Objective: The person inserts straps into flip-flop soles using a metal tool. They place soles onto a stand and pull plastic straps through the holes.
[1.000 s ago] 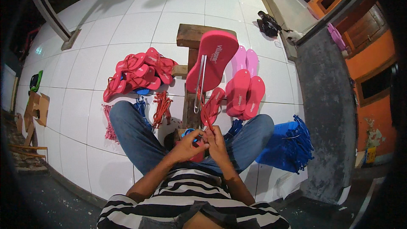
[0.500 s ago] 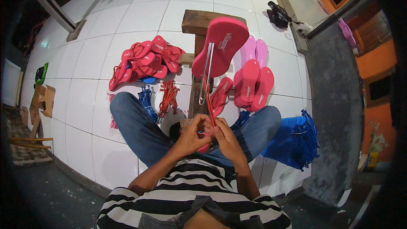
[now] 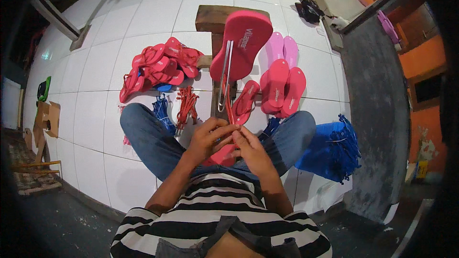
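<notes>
A pink flip-flop sole [image 3: 244, 50] stands out toward me at the end of a wooden stand, with a bent metal wire tool [image 3: 224, 79] sticking out of its face. A red flip-flop strap [image 3: 231, 113] runs from that wire down to my fingers. My left hand [image 3: 209, 138] is closed with its fingertips on the strap's near end. Pressed against them from the other side, my right hand [image 3: 253, 154] pinches the same end. Below both hands, another pink sole [image 3: 221, 156] lies in my lap, partly covered by them.
Finished red flip-flops [image 3: 160, 64] are heaped at the left, behind blue straps [image 3: 164, 114] and red straps [image 3: 186, 107]. Pink soles [image 3: 276, 86] and lilac soles [image 3: 275, 50] lie right of the wooden stand [image 3: 210, 19]. A blue strap bundle [image 3: 330, 148] rests beside my right knee.
Both hands have moved slightly up the picture, and my left fingers now reach across to the right fingertips. More of the pink sole in my lap shows. The view has shifted a little.
</notes>
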Demonstrator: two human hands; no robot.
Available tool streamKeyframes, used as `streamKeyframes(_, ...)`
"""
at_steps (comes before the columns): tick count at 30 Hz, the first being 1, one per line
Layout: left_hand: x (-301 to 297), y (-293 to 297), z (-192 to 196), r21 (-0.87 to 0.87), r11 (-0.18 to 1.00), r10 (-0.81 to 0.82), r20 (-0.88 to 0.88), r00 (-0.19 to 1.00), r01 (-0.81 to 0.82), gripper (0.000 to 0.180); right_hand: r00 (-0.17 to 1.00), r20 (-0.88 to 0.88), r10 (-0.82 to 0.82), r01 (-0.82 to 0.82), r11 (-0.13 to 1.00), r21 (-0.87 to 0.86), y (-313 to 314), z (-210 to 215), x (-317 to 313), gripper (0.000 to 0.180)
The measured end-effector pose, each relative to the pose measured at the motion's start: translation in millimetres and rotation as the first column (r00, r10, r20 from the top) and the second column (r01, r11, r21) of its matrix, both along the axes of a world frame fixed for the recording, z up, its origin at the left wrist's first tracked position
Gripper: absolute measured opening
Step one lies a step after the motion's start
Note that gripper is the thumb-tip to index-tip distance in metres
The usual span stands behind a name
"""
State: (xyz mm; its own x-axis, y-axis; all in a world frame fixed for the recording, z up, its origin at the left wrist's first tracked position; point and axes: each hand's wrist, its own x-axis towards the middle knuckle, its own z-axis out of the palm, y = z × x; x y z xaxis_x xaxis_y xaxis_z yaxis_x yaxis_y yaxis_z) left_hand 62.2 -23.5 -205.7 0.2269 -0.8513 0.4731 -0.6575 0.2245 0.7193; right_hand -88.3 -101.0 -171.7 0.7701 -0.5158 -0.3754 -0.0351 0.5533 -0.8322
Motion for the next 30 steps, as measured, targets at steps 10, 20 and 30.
streamKeyframes(10,24.0,1.4,11.5,-0.095,0.995,0.034,-0.082,0.996,-0.042,0.042,0.992,-0.062,-0.109,0.108,0.994,-0.015,-23.9,-2.1,-16.9,0.030)
streamKeyframes(20,21.1,-3.2,28.7,-0.028,0.989,-0.145,-0.036,0.989,0.144,0.043,1.000,0.019,0.023,-0.024,1.000,0.021,-15.5,5.8,6.4,0.029)
streamKeyframes(30,46.9,4.5,23.7,-0.158,0.974,0.118,-0.267,0.957,-0.164,0.018,0.943,-0.278,-0.181,0.055,0.913,-0.405,-37.5,-21.8,-25.4,0.026)
